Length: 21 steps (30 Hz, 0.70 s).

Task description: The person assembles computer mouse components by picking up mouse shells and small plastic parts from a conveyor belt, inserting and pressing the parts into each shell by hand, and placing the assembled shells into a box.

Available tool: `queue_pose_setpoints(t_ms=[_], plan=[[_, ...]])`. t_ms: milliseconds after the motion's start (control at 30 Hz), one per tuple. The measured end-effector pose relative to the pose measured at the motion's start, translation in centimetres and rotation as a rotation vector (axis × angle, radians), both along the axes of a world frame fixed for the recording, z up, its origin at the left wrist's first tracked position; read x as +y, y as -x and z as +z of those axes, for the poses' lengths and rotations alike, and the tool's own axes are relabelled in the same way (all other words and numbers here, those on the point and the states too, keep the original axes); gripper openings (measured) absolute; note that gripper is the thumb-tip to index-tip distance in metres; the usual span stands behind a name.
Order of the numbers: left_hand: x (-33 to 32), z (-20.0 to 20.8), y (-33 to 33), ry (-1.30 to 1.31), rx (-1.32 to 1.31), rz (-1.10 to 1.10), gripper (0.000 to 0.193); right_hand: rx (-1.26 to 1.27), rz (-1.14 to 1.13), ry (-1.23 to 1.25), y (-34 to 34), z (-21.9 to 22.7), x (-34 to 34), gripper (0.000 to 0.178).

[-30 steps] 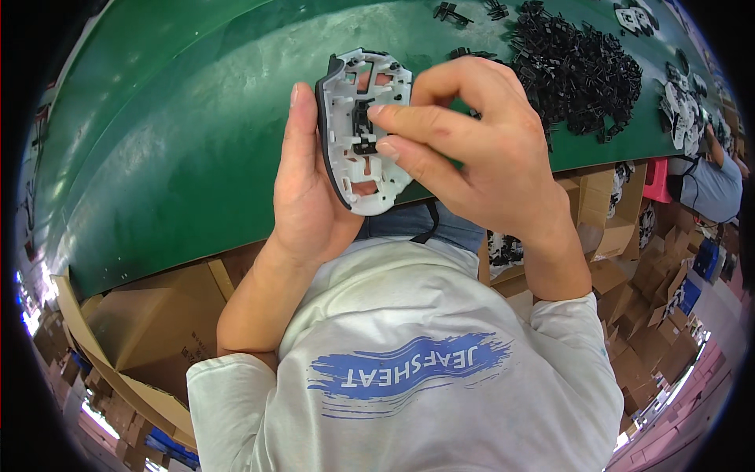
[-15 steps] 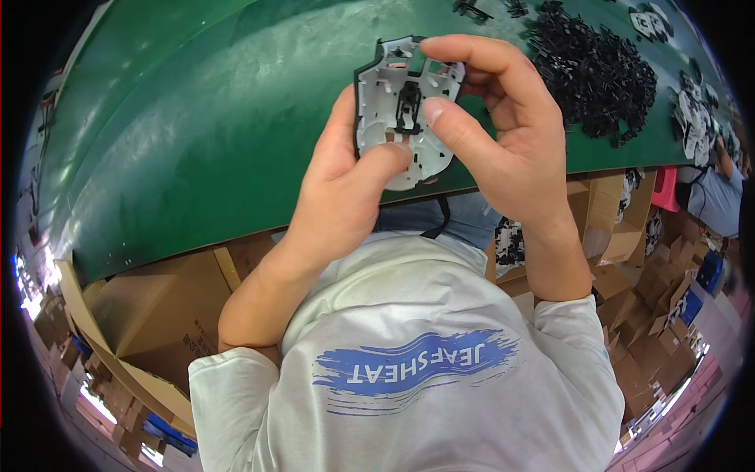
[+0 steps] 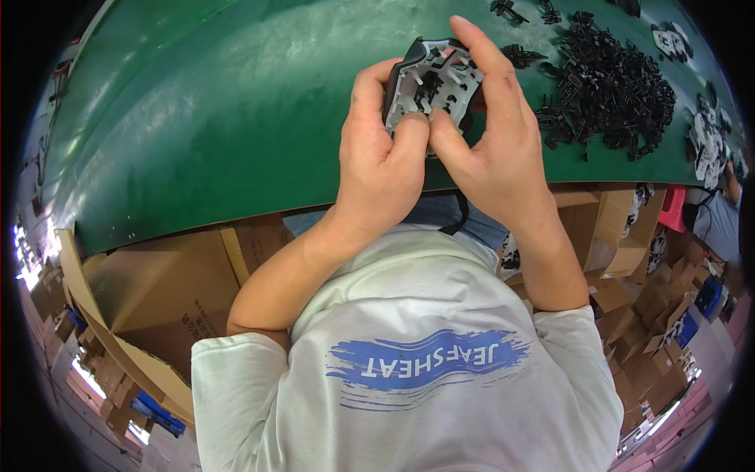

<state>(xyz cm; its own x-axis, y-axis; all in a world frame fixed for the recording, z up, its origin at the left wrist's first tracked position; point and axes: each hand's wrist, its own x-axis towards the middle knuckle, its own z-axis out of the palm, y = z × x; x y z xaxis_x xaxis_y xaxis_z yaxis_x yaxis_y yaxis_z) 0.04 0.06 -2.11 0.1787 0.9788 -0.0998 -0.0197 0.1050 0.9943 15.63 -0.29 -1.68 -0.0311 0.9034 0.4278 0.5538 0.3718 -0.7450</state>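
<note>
Both of my hands hold a plastic mouse shell [image 3: 407, 85] above the table, its pale inner side up and its outer edge black. A black plastic part [image 3: 429, 88] sits inside it along the middle. My left hand [image 3: 379, 157] wraps the shell's left side, thumb pressed in at its near end. My right hand [image 3: 497, 145] is closed on the right side, its thumb beside the left one at the near end and its index finger stretched up past the far right corner. The thumbs cover part of the shell's near end.
On the green table [image 3: 236, 110], a pile of small black plastic parts [image 3: 617, 90] lies to the right, with several loose ones beside it. White and black shells [image 3: 706, 145] lie farther right. Cardboard boxes [image 3: 169, 275] stand below the table edge. Another person [image 3: 716, 224] sits far right.
The shell has tilted and moved slightly right. My right thumb has come down beside the left thumb at the near end, and my right index finger has lifted off the far edge.
</note>
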Motion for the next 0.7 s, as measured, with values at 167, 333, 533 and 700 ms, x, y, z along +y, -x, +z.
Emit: queue_pose_setpoints(t_ms=[167, 333, 533, 700], plan=[[-0.3, -1.3, 0.0, -0.204, 0.061, 0.070, 0.048, 0.066, 0.004, 0.098, 0.7, -0.3, -0.6, 0.074], [-0.4, -1.8, 0.1, -0.201, 0.106, 0.028, 0.050, 0.099, 0.001, 0.150, 1.0, 0.5, -0.7, 0.074], [-0.1, -1.7, -0.7, -0.188, 0.051, 0.019, 0.049, 0.011, 0.050, 0.191, 0.3, 0.9, -0.3, 0.073], [-0.1, -0.3, -0.5, -0.106, 0.052, -0.039, 0.050, 0.120, 0.095, 0.314, -0.9, 1.4, -0.3, 0.077]])
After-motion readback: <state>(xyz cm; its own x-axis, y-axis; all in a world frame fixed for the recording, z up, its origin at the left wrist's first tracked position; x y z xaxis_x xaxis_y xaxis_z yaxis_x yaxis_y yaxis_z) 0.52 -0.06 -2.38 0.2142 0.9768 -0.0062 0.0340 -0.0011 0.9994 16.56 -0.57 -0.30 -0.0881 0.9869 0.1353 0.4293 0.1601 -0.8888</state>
